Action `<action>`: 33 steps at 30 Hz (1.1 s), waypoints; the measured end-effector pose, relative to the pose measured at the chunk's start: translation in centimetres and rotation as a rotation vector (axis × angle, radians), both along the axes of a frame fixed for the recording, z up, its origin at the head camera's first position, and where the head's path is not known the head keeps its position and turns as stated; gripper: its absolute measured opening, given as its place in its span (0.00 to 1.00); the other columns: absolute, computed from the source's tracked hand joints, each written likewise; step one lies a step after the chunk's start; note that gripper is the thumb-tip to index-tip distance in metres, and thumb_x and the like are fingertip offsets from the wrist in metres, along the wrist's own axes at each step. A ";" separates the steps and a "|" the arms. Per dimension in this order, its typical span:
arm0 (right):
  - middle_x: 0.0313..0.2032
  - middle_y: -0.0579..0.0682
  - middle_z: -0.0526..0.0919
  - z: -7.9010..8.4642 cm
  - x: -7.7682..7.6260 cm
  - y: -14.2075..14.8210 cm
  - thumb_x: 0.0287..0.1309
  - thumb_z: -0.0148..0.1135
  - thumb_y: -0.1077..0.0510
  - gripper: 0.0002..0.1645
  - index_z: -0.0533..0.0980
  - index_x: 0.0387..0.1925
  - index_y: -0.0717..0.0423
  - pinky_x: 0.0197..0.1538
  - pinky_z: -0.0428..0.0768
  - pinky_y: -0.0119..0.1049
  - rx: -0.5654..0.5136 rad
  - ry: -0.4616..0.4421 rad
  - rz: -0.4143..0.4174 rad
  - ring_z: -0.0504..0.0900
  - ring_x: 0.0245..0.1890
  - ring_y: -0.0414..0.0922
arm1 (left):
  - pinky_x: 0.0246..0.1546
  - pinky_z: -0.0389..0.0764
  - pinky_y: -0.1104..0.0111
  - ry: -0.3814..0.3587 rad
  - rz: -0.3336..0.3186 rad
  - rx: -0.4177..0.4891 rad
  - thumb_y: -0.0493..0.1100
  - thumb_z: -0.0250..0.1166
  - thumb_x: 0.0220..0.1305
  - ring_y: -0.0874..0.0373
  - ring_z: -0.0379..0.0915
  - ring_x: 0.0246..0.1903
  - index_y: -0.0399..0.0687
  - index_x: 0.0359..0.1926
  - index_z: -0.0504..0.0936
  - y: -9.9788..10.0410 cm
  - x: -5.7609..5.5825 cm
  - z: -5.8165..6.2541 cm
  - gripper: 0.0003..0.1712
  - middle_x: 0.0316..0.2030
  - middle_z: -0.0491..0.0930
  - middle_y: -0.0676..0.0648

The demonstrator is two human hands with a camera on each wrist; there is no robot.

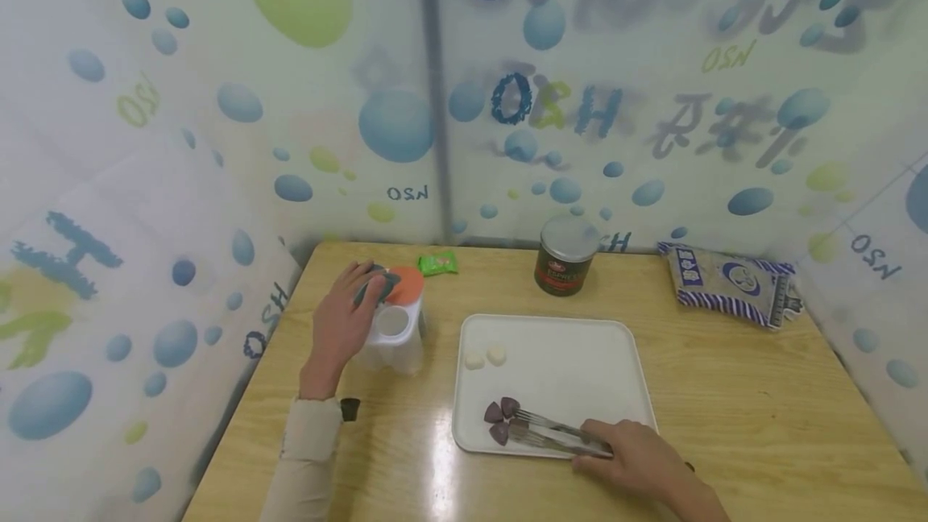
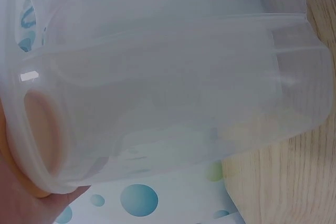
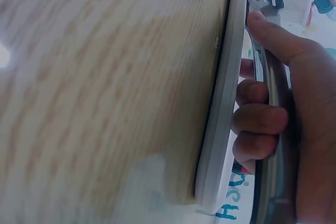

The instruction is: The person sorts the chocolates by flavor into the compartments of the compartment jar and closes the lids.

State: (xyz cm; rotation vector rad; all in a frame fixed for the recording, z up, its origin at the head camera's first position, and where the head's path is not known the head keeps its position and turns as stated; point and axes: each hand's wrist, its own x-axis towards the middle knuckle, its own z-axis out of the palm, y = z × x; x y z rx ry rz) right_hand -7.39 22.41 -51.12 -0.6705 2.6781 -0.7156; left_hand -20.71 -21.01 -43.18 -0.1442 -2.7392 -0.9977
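Note:
My left hand grips a dark teal lid at the top of a translucent plastic container with several compartments. An orange lid lies beside it, and a pale round top faces up nearer me. My right hand holds metal tongs, its fingers curled round the handles. The tongs reach over a white tray, their tips beside three dark purple wedge-shaped pieces. Whether they pinch one is hard to tell. Two whitish round pieces lie farther back on the tray.
Against the back wall stands a dark tin with a silvery lid. A small green packet lies behind the container. A purple-and-white printed bag lies at the back right of the wooden table. Bubble-patterned curtains enclose the table.

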 end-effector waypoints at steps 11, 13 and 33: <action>0.18 0.29 0.66 0.7 -0.8 0.4 0.60 0.59 0.29 0.16 0.76 0.39 0.32 0.22 0.62 0.26 -0.009 0.021 -0.062 0.62 0.19 0.28 | 0.72 0.58 0.43 0.003 -0.005 0.007 0.62 0.42 0.78 0.46 0.52 0.76 0.48 0.64 0.78 -0.1 -0.1 -0.2 0.32 0.72 0.67 0.44; 0.17 0.29 0.63 1.0 -1.2 0.3 0.61 0.59 0.30 0.16 0.75 0.37 0.32 0.21 0.61 0.25 -0.021 0.031 -0.067 0.61 0.18 0.27 | 0.72 0.57 0.43 0.004 -0.009 0.007 0.62 0.42 0.78 0.45 0.51 0.76 0.47 0.64 0.78 0.0 0.0 -0.1 0.32 0.72 0.67 0.43; 0.19 0.35 0.68 6.7 -8.8 -8.9 0.63 0.58 0.32 0.20 0.76 0.42 0.40 0.21 0.62 0.27 -0.102 0.223 -0.026 0.62 0.17 0.31 | 0.72 0.58 0.43 0.034 -0.011 0.000 0.63 0.42 0.78 0.43 0.54 0.75 0.47 0.63 0.78 -0.2 -0.1 -0.6 0.33 0.71 0.68 0.42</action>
